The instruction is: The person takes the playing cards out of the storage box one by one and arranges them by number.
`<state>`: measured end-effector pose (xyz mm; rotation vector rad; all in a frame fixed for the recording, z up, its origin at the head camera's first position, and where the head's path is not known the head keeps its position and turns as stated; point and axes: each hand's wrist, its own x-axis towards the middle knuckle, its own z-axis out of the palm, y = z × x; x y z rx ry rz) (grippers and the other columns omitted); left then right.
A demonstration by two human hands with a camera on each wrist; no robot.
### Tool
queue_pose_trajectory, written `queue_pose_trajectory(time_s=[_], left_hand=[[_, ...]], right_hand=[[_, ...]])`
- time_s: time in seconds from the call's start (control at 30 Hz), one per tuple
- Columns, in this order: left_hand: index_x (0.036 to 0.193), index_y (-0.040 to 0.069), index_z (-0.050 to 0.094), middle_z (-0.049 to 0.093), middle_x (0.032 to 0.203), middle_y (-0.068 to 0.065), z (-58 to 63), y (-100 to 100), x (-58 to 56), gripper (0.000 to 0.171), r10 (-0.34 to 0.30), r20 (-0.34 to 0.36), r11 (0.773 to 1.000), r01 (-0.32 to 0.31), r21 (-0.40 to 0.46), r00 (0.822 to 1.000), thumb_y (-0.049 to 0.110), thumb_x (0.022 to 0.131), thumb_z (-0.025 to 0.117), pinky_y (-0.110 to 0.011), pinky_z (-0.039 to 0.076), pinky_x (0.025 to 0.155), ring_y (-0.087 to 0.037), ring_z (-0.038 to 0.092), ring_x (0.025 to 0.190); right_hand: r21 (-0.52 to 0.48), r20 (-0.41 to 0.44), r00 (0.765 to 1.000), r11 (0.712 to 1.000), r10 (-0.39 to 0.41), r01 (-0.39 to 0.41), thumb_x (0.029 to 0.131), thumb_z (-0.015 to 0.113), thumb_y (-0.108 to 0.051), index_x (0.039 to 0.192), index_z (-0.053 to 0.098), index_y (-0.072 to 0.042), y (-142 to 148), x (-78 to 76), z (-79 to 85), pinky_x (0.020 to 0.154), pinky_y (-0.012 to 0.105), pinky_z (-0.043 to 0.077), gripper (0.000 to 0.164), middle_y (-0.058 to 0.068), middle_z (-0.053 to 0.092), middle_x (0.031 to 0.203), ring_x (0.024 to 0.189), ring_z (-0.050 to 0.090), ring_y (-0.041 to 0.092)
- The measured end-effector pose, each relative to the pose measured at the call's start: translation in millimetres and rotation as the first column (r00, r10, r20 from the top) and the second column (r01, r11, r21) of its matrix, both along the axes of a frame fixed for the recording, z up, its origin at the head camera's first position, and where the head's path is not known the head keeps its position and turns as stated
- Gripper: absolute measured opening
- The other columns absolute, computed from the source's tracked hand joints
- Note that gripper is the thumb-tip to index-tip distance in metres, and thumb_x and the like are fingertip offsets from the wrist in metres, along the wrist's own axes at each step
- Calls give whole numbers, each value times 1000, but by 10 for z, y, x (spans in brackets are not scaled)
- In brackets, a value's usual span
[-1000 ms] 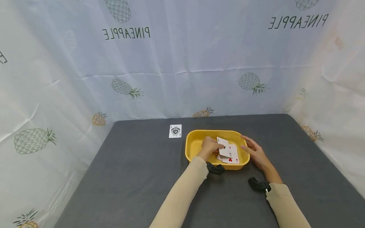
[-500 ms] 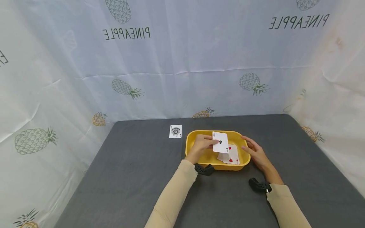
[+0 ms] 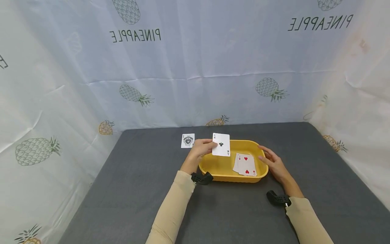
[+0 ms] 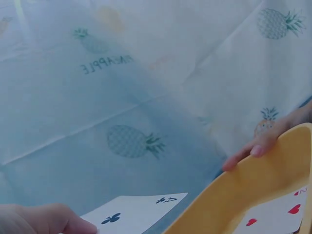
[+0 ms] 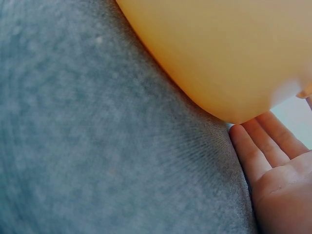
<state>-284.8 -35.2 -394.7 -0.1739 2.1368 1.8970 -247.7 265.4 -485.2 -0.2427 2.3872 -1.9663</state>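
My left hand [image 3: 201, 147] pinches an ace of clubs [image 3: 224, 149] by its left edge. It holds the card face up over the left end of a yellow plastic tub [image 3: 219, 178]. In the left wrist view, the thumb lies on the face of the ace [image 4: 141, 204]. Inside the tub, toward the right, lies a small fanned pile of playing cards [image 3: 244, 165] with a two of hearts on top. My right hand [image 3: 275, 166] holds the tub's right end, thumb at the rim and fingers along the outer wall [image 5: 219, 73].
An ace of spades [image 3: 188, 140] lies face up on the dark grey tabletop [image 3: 137, 189], left of the tub and just beyond my left hand. Pineapple-print curtains [image 3: 195, 61] hang behind the table and at both sides.
My left hand has lifted the ace of clubs off the pile in the tub and carried it up and to the left. My right hand has stayed at the tub's right end.
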Motion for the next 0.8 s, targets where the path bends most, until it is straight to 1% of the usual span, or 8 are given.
queue_pose_trajectory(time_s=[0.13,0.3,0.37,0.43,0.53,0.63,0.73,0.8], left_hand=[[131,1,57,62,130,-19,12,-162,-55,46,20,-19,999,-20,-25,1000,15,88,66,-39,52,102,-31,63,118],[134,1,55,60,134,-18,-10,-398,-137,49,69,-19,998,-69,0,997,15,89,67,-39,51,104,-30,61,121],[132,1,57,61,132,-18,-33,-496,-170,47,97,-19,995,-97,17,995,14,89,68,-38,51,103,-29,63,119],[130,0,59,62,130,-19,-67,-588,-204,44,121,-28,992,-120,25,992,13,88,68,-38,52,102,-28,65,115],[129,0,60,62,131,-19,-132,-728,-262,45,147,-26,989,-147,14,989,14,88,70,-39,51,103,-28,65,114],[131,3,58,59,135,-17,-199,-882,-305,49,158,-16,986,-159,-41,987,20,87,71,-41,47,109,-28,63,119],[133,6,57,56,139,-14,-253,-1032,-346,51,169,-3,983,-169,-77,986,23,87,71,-42,42,113,-29,59,125],[133,6,58,56,140,-14,-282,-1120,-376,51,182,9,980,-180,-81,983,24,87,71,-42,41,114,-28,57,127]], right_hand=[[3,6,1000,1000,-2,2,99,53,-22,150,31,-10,8,6,3,84,8,51,56,28,33,147,104,53,-14],[-11,2,1000,1000,5,-5,99,53,-22,150,31,-10,12,-2,-10,83,9,52,57,28,33,147,104,53,-13],[-14,4,1000,1000,5,-5,99,54,-22,150,31,-11,19,-2,-22,83,10,52,57,21,37,146,104,53,-13],[-16,8,1000,1000,-1,1,99,54,-22,150,32,-12,27,0,-30,83,10,52,56,9,44,140,104,54,-13],[-8,14,1000,1000,-7,7,99,54,-23,150,32,-12,44,2,-35,83,9,52,56,-4,45,135,104,54,-13],[-6,14,1000,1000,-3,3,99,53,-23,150,31,-11,47,3,-28,83,9,52,57,11,45,140,104,53,-13],[1,19,1000,1000,2,-2,99,53,-25,151,30,-11,39,-9,-26,84,8,51,58,28,34,148,104,53,-13],[5,24,1000,1000,-1,1,99,53,-26,151,30,-12,33,-16,-32,84,8,51,58,31,30,149,104,52,-13]])
